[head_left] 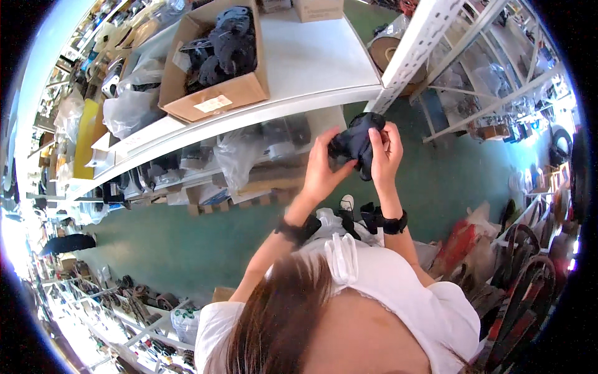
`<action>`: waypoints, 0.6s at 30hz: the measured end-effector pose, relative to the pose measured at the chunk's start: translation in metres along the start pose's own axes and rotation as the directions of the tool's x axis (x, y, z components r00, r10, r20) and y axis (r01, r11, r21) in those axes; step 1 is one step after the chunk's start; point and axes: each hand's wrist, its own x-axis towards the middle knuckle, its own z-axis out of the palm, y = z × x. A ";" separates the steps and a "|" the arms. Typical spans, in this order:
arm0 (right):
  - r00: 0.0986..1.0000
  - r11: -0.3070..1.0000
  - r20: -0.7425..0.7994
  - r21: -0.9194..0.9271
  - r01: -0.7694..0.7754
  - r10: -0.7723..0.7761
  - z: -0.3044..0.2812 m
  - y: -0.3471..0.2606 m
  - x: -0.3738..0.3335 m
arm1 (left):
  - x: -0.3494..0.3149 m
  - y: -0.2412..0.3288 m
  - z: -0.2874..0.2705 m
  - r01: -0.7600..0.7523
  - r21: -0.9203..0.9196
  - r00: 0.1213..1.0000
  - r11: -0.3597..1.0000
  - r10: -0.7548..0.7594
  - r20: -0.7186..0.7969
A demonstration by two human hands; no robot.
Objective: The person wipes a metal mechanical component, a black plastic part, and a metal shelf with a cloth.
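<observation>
One fisheye view here, worn on the head and looking steeply down: hair and a white top fill the lower edge close up, the green floor [187, 243] lies far below, and white shelving [311, 68] bends along the top rim.

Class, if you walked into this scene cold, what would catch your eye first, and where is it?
At centre, the left hand and right hand together hold up a dark bundled part before a white shelf. On that shelf, upper left, an open cardboard box holds similar dark parts.
</observation>
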 end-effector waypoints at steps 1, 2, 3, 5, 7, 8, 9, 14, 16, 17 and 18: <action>0.999 0.998 0.019 0.053 -0.040 0.039 -0.004 -0.003 0.001 | 0.001 0.003 0.000 -0.004 0.045 1.000 0.999 0.003 0.012; 0.996 0.991 0.040 0.106 -0.080 0.076 -0.007 -0.006 0.003 | 0.001 0.004 0.001 -0.008 0.090 1.000 0.996 0.006 0.022; 0.995 0.986 0.061 0.139 -0.091 0.083 -0.007 -0.012 0.006 | 0.001 0.004 0.003 0.023 0.104 0.998 0.994 -0.029 0.051; 0.990 0.979 0.110 0.171 -0.108 0.090 -0.011 -0.018 0.008 | 0.000 0.000 0.007 -0.008 0.133 0.998 0.991 0.000 0.063; 0.982 0.971 0.164 0.206 -0.124 0.090 -0.015 -0.019 0.010 | 0.001 0.000 0.012 -0.042 0.164 0.997 0.986 0.030 0.070; 0.982 0.973 0.175 0.203 -0.112 0.077 -0.016 -0.018 0.011 | 0.002 0.001 0.014 -0.046 0.182 0.997 0.982 0.035 0.062; 0.981 0.974 0.185 0.201 -0.101 0.063 -0.016 -0.017 0.012 | 0.002 0.002 0.015 -0.050 0.203 0.998 0.978 0.040 0.053; 0.984 0.989 0.112 -0.038 0.141 -0.136 -0.015 -0.002 0.019 | 0.004 -0.001 0.015 0.311 0.072 0.915 0.948 -0.319 0.247; 0.961 0.919 0.044 -0.283 0.275 -0.274 -0.018 -0.003 0.023 | 0.006 0.004 0.021 0.371 0.053 0.875 0.927 -0.369 0.314; 0.958 0.909 0.038 -0.305 0.283 -0.285 -0.019 -0.001 0.026 | 0.007 0.006 0.024 0.374 -0.088 0.883 0.923 -0.325 0.338; 0.955 0.900 0.034 -0.325 0.290 -0.295 -0.018 0.002 0.029 | 0.007 0.007 0.026 0.372 -0.227 0.893 0.900 -0.280 0.353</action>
